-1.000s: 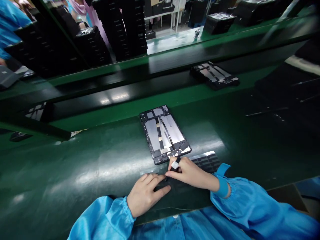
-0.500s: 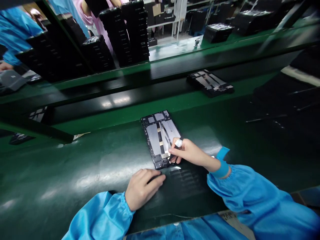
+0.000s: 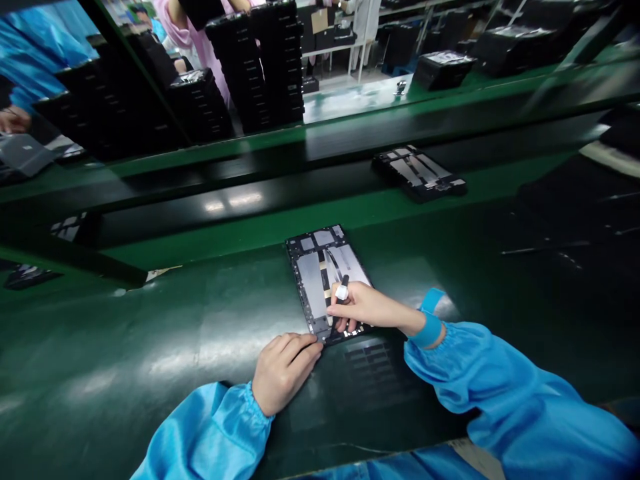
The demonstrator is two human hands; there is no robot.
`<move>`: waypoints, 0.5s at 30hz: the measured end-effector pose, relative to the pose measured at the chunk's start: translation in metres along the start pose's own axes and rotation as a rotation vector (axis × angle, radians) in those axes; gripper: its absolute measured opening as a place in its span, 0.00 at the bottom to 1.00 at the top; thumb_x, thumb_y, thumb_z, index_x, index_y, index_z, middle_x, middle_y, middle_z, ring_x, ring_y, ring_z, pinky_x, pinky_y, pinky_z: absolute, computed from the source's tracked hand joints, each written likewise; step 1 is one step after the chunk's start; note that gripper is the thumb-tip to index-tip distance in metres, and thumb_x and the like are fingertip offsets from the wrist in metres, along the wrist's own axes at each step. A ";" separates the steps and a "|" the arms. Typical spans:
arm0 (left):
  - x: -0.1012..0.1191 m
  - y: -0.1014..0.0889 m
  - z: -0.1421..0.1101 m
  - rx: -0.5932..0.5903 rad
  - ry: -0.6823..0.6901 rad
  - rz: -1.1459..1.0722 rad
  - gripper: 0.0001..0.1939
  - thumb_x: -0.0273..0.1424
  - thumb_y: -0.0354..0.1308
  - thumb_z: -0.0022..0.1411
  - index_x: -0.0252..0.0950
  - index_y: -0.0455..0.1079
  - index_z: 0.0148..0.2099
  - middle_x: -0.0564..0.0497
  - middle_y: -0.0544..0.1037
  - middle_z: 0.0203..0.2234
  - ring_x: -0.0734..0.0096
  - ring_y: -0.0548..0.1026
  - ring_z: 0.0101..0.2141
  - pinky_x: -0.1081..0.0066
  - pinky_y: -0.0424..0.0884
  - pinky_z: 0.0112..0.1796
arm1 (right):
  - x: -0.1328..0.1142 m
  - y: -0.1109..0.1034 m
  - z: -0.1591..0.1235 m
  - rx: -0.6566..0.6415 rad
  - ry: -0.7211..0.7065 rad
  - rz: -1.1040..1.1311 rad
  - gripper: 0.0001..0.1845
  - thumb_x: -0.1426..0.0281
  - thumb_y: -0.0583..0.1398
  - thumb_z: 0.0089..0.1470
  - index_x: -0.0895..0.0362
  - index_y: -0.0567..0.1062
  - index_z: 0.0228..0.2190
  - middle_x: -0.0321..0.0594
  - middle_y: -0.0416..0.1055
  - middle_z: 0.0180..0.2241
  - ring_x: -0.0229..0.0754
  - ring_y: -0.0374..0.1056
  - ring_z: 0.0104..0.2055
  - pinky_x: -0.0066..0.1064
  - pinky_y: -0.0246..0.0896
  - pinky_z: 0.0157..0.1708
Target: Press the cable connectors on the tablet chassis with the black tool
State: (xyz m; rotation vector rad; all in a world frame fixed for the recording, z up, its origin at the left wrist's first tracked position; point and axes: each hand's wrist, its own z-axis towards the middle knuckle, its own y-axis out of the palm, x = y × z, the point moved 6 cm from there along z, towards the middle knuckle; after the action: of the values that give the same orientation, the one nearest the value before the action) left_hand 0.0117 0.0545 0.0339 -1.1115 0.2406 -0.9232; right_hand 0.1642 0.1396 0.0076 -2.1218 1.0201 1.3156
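Second opened tablet (image 3: 419,172) on the belt; black tray stacks (image 3: 255,63) behind.

No readable text, label, brand or number anywhere in view

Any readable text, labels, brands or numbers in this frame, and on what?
None can be read.
Opened tablet under the right hand: no legible print on its grey plates or boards.
Dark tool with white band: no marking readable.
Second opened tablet on the belt: too blurred to read.
Stacked black trays behind: pale tags on their edges, too small to read.
Left hand covers no print.
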 end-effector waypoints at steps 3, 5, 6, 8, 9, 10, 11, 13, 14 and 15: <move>-0.001 0.001 0.000 0.004 -0.001 -0.007 0.08 0.26 0.56 0.65 0.35 0.71 0.46 0.50 0.76 0.40 0.75 0.71 0.39 0.73 0.67 0.39 | 0.000 0.000 0.001 -0.011 0.022 0.004 0.17 0.60 0.65 0.51 0.62 0.68 0.29 0.41 0.74 0.23 0.39 0.73 0.25 0.21 0.67 0.20; -0.002 0.002 -0.001 0.009 0.000 -0.025 0.08 0.25 0.56 0.64 0.35 0.71 0.47 0.50 0.76 0.40 0.75 0.71 0.39 0.73 0.67 0.39 | 0.001 0.000 0.002 -0.015 0.030 -0.007 0.16 0.62 0.64 0.52 0.62 0.68 0.30 0.42 0.74 0.24 0.40 0.74 0.26 0.21 0.67 0.20; -0.002 0.002 -0.001 0.010 0.001 -0.035 0.09 0.25 0.57 0.64 0.34 0.71 0.47 0.50 0.76 0.40 0.74 0.71 0.39 0.73 0.67 0.39 | 0.002 0.000 0.002 -0.017 0.031 -0.015 0.14 0.63 0.64 0.53 0.62 0.68 0.30 0.42 0.74 0.24 0.40 0.74 0.26 0.21 0.67 0.20; -0.002 0.002 -0.001 0.007 -0.002 -0.047 0.09 0.24 0.57 0.64 0.34 0.70 0.47 0.50 0.76 0.41 0.74 0.71 0.39 0.72 0.67 0.39 | 0.003 0.001 0.003 -0.027 0.033 -0.025 0.12 0.66 0.62 0.54 0.62 0.68 0.30 0.41 0.74 0.24 0.40 0.74 0.26 0.21 0.68 0.20; -0.002 0.002 -0.001 0.007 -0.005 -0.050 0.09 0.24 0.57 0.64 0.34 0.70 0.47 0.50 0.76 0.41 0.73 0.71 0.39 0.72 0.67 0.39 | 0.003 0.001 0.003 -0.033 0.034 -0.026 0.10 0.67 0.62 0.55 0.62 0.68 0.30 0.41 0.74 0.24 0.40 0.74 0.26 0.21 0.68 0.20; -0.002 0.002 -0.001 0.006 -0.007 -0.052 0.09 0.24 0.57 0.63 0.34 0.70 0.47 0.50 0.76 0.41 0.73 0.71 0.39 0.72 0.67 0.39 | 0.003 0.001 0.004 -0.039 0.037 -0.025 0.09 0.68 0.61 0.55 0.62 0.68 0.30 0.41 0.74 0.24 0.40 0.74 0.26 0.21 0.68 0.20; -0.001 0.002 -0.001 0.008 -0.006 -0.053 0.09 0.24 0.58 0.63 0.34 0.70 0.47 0.50 0.76 0.41 0.73 0.71 0.39 0.72 0.67 0.39 | 0.003 0.001 0.005 -0.045 0.038 -0.024 0.08 0.69 0.61 0.56 0.62 0.68 0.30 0.40 0.74 0.24 0.40 0.74 0.26 0.21 0.68 0.20; -0.001 0.001 0.000 0.009 -0.007 -0.054 0.10 0.24 0.58 0.63 0.34 0.70 0.47 0.50 0.76 0.41 0.73 0.71 0.39 0.72 0.67 0.39 | 0.003 0.001 0.006 -0.052 0.037 -0.024 0.08 0.69 0.61 0.56 0.62 0.69 0.30 0.40 0.74 0.24 0.40 0.74 0.26 0.22 0.68 0.20; 0.000 0.001 0.000 0.009 -0.007 -0.055 0.10 0.24 0.58 0.63 0.34 0.70 0.47 0.50 0.76 0.41 0.73 0.71 0.39 0.72 0.67 0.39 | 0.003 0.001 0.007 -0.052 0.034 -0.026 0.08 0.69 0.61 0.55 0.61 0.69 0.30 0.39 0.74 0.24 0.40 0.75 0.26 0.22 0.69 0.20; 0.000 0.001 0.000 0.008 -0.008 -0.056 0.10 0.24 0.58 0.63 0.34 0.70 0.47 0.50 0.76 0.41 0.73 0.71 0.39 0.72 0.67 0.39 | 0.003 0.001 0.007 -0.052 0.032 -0.025 0.09 0.68 0.61 0.55 0.61 0.69 0.30 0.39 0.74 0.23 0.41 0.75 0.27 0.22 0.69 0.20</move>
State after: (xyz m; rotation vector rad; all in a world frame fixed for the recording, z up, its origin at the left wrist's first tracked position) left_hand 0.0121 0.0551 0.0330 -1.1186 0.2001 -0.9687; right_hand 0.1605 0.1429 0.0018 -2.1933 0.9786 1.3133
